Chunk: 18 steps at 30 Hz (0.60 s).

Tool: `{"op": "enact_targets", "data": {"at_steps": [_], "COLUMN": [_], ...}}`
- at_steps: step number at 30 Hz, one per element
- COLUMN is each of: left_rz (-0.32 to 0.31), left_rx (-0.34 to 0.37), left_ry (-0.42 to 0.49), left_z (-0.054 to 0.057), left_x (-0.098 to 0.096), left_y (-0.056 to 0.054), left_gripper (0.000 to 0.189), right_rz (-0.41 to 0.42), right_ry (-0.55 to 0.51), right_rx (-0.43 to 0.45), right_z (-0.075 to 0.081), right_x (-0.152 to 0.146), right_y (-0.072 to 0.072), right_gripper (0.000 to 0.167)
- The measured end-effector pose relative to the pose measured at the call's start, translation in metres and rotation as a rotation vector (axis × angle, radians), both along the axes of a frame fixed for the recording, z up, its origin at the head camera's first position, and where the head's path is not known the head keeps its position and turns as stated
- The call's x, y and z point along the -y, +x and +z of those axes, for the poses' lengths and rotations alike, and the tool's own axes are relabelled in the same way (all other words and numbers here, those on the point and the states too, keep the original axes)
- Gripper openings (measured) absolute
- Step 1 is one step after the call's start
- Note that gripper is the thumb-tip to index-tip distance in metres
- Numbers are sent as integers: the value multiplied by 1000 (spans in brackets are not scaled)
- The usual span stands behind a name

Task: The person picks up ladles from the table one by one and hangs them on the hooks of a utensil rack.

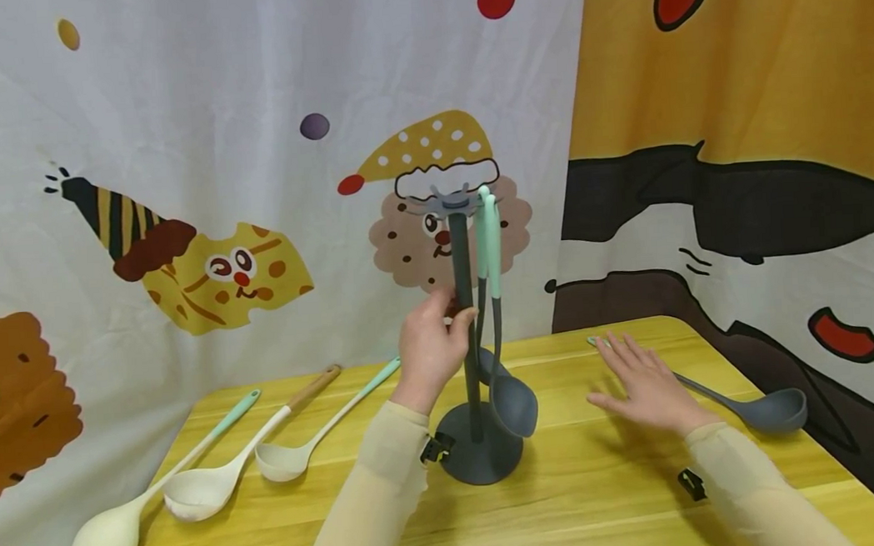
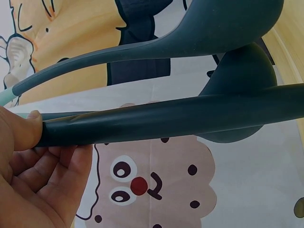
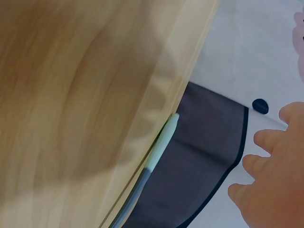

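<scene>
My left hand (image 1: 434,344) grips the dark upright pole (image 1: 462,259) of a utensil stand, thumb on one side and fingers curled behind. In the left wrist view the pole (image 2: 166,118) lies between thumb and fingers. Two dark grey utensils with mint handles hang from the stand's top on its right side; the front one is a ladle (image 1: 516,406), partly covering the other utensil (image 1: 487,362). My right hand (image 1: 648,385) is spread, palm down, over the right of the table. It hides part of the handle of another grey ladle (image 1: 776,411).
On the left lie a cream large-headed spoon (image 1: 108,539), a white ladle with a wooden handle (image 1: 202,492) and a smaller white ladle with a mint handle (image 1: 283,464). The stand's round base (image 1: 459,464) rests on the wooden table (image 1: 586,498). A printed curtain (image 1: 246,93) hangs behind.
</scene>
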<state>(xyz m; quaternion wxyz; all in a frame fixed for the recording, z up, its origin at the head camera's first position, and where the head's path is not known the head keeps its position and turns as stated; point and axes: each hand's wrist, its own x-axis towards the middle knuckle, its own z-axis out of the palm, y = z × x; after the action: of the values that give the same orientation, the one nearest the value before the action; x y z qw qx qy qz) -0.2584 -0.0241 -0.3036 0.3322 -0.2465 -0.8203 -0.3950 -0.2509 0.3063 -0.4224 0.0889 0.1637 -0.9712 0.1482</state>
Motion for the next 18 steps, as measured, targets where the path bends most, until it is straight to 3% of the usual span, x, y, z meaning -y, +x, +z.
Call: {"op": "enact_targets", "data": {"at_steps": [18], "left_rz": [-7], "left_rx": [9], "left_ry": [10], "left_z": [1], "left_x": [0], "left_y": [1], "left_gripper": [14], "right_rz": [-74], "right_ry": [17], "right_rx": [30], "right_z": [-7], "right_x": [-36], "right_y": [-6], "right_gripper": [100]}}
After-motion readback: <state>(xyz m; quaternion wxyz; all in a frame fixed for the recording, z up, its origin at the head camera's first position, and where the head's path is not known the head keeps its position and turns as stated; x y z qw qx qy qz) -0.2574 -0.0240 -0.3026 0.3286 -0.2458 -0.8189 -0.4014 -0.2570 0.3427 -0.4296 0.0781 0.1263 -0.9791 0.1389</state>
